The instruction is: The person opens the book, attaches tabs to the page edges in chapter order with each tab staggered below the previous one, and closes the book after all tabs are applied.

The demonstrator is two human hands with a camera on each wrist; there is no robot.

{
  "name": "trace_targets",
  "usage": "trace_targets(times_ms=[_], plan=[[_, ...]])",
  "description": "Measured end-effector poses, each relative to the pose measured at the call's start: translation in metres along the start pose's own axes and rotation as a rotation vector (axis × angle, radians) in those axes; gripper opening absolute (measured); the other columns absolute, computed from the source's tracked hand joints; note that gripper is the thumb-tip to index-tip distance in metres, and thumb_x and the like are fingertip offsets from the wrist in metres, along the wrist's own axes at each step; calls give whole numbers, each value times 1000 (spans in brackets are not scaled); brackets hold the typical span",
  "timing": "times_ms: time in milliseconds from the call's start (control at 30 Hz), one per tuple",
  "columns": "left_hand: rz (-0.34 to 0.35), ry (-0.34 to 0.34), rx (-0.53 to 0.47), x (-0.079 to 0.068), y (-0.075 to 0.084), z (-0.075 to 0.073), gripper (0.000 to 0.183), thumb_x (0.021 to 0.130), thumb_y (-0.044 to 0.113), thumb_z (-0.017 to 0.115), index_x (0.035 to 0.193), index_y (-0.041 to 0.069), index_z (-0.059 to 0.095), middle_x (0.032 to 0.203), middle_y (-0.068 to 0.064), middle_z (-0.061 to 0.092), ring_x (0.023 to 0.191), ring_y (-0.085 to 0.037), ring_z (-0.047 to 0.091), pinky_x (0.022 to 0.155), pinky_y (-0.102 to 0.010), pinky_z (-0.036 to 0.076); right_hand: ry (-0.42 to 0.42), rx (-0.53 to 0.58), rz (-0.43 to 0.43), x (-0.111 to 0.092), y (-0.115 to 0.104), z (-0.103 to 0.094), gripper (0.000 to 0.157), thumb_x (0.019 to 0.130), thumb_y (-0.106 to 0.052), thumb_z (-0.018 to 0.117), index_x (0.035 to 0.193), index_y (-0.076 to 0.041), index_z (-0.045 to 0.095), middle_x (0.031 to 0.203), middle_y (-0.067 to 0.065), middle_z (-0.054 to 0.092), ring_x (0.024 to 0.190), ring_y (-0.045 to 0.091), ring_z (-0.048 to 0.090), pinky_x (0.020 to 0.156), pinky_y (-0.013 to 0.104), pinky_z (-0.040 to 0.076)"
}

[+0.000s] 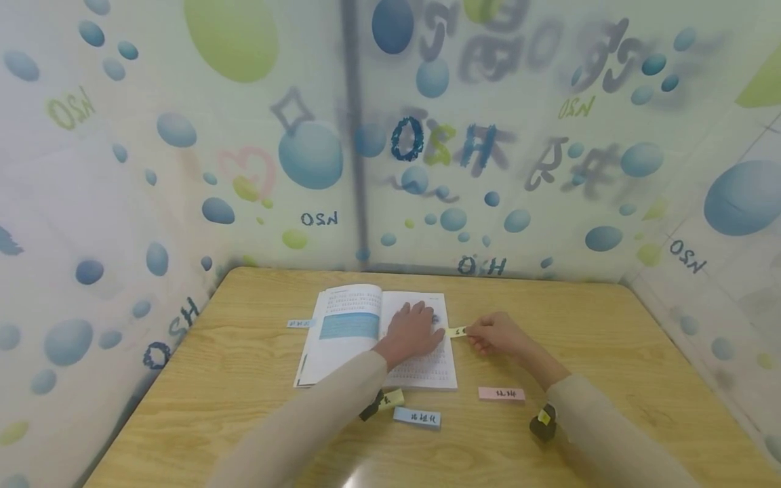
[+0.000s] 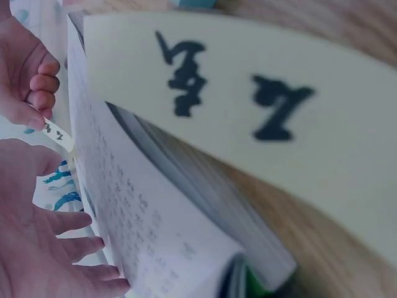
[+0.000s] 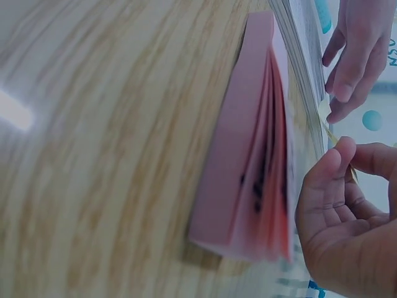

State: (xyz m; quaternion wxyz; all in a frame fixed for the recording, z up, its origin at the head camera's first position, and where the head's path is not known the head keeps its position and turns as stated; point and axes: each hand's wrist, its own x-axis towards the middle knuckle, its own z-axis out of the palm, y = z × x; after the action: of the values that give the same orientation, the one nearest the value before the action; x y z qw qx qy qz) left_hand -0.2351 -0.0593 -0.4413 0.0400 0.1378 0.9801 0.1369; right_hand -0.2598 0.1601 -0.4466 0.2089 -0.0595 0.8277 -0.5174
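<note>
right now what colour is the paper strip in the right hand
The paper strip is pale yellow with dark writing, clearest in the head view.

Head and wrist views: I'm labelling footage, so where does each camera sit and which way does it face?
Head: on the person's head, facing forward and down at a book; left hand, right hand and sleeves show.
Left wrist: on that wrist, looking past a yellow pad towards the book; both hands show.
Right wrist: on that wrist, looking past a pink pad towards the book's edge; both hands show.
Shared: head and left wrist both show the right hand pinching a yellow tab.
</note>
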Motion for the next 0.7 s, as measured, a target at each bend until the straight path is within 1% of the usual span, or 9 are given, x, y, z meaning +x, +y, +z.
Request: trace_targets(times_ms=[67,133,267,367,500,600,700], plan=[[-28,-20,2,3,1,1,59,104,45,49,147,5,50,154,-14,43,143,-38,34,116,-52,29,-1,1,-2,0,0,0,22,99,-14,64,100,7,70,85,10,67,72,17,62,65,27,56],[-56,-44,-4,6,3,3,63,104,47,48,152,6,45,161,-14,33,148,-40,25,118,-54,23,1,4,-1,1,1,0,21,99,-13,64,100,7,70,84,10,67,71,17,62,65,27,56],[-74,-52,1,10,6,7,64,104,47,50,153,7,43,163,-14,29,149,-40,21,118,-56,19,9,-4,0,2,2,1,19,99,-12,63,98,6,71,83,9,67,70,16,62,65,27,56],[-78,-45,19,12,8,9,63,104,46,52,153,8,43,163,-13,29,149,-40,21,118,-57,19,13,-23,-3,2,2,1,19,98,-12,64,97,5,71,82,9,67,70,16,63,65,27,56],[-79,-23,61,14,10,10,60,103,45,54,150,8,47,160,-12,35,146,-39,28,116,-57,25,16,-36,-1,0,0,2,19,99,-12,64,96,5,71,83,9,68,71,15,63,65,26,56],[-82,-9,78,14,12,8,57,103,43,55,147,8,49,158,-12,38,143,-39,32,114,-58,29,13,-34,-2,0,-1,3,19,99,-12,64,97,6,71,83,9,68,70,14,62,65,26,56],[-88,1,76,13,13,4,55,104,41,55,146,8,50,158,-12,38,143,-39,33,113,-58,30,13,-28,-1,0,-1,3,19,99,-12,63,98,6,71,83,9,68,70,14,62,65,26,56]])
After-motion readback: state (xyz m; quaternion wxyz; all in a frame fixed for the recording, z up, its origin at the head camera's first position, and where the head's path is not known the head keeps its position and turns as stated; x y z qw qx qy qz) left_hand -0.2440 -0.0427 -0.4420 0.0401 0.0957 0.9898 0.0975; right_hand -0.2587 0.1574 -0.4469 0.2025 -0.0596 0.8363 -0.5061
